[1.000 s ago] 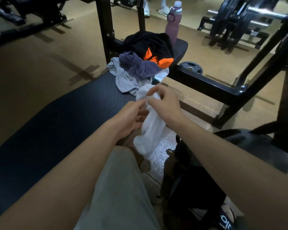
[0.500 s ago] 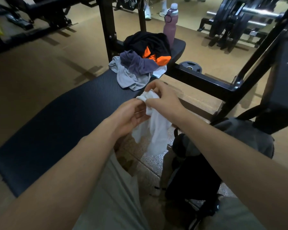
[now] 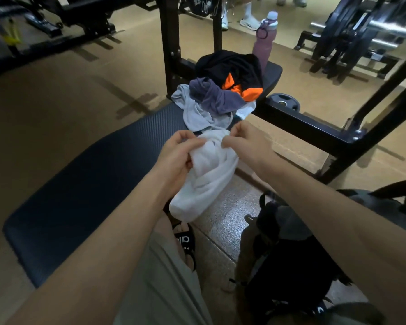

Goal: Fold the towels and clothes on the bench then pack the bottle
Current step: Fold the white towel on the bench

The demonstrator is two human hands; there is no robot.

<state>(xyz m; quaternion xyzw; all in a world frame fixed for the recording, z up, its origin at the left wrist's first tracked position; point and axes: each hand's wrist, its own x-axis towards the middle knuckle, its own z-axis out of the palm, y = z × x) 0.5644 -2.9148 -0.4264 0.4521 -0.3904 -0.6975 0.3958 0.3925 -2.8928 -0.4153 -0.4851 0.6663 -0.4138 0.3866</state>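
Observation:
A white towel [image 3: 204, 179] hangs bunched over the near right edge of the dark bench [image 3: 92, 184]. My left hand [image 3: 176, 156] grips its upper left part, and my right hand [image 3: 246, 141] pinches its top edge a little to the right. Farther along the bench lies a heap of clothes [image 3: 220, 90]: a black and orange piece on top, a purple one below it, a light grey one at the front. A pink bottle [image 3: 265, 41] with a white cap stands upright behind the heap at the bench's far end.
A black bag [image 3: 291, 254] sits open on the floor at the lower right, beside my sandalled foot [image 3: 185, 240]. The black steel rack frame [image 3: 314, 132] runs along the right of the bench. A weight plate [image 3: 284, 102] lies behind it. Someone's feet [image 3: 246, 17] stand at the far top.
My hands have moved slightly apart along the towel's top edge. The towel is lifted a bit and now hangs in a wider, twisted bundle.

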